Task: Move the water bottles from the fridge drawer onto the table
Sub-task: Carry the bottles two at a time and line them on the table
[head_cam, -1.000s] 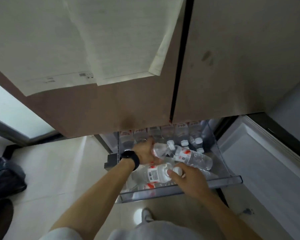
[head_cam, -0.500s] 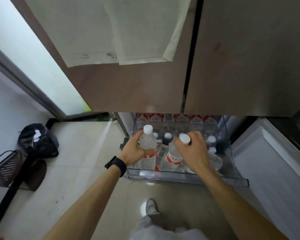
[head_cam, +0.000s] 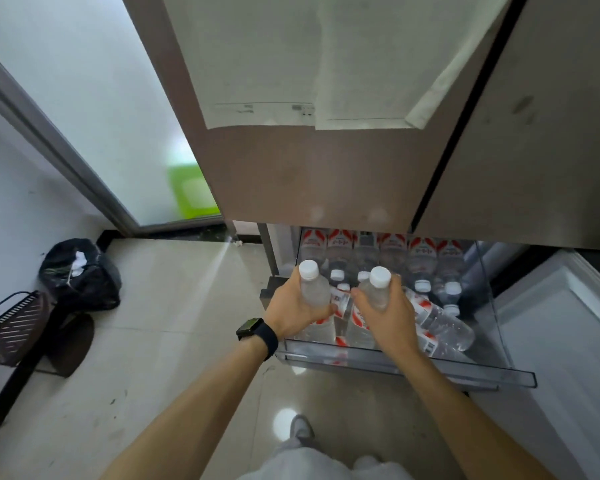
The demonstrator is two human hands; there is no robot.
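The clear fridge drawer (head_cam: 409, 370) stands pulled out low at centre right, full of water bottles with white caps and red labels. My left hand (head_cam: 291, 311), with a black watch on the wrist, grips one upright water bottle (head_cam: 313, 287). Beside it, my right hand (head_cam: 387, 315) grips a second upright water bottle (head_cam: 374, 289). Both bottles are held over the drawer's front left part. Several more bottles (head_cam: 440, 323) lie or stand behind them. No table is in view.
The brown fridge doors (head_cam: 326, 168) with taped papers hang above the drawer. An open white freezer door (head_cam: 561, 341) is at right. On the tiled floor at left are a black rubbish bag (head_cam: 80, 275) and a dark wire basket (head_cam: 13, 323). My shoe (head_cam: 300, 427) stands below the drawer.
Both hands have lifted a bottle each from lying in the drawer to upright, and raised them a little more since half a second ago. The view has swung left and back.
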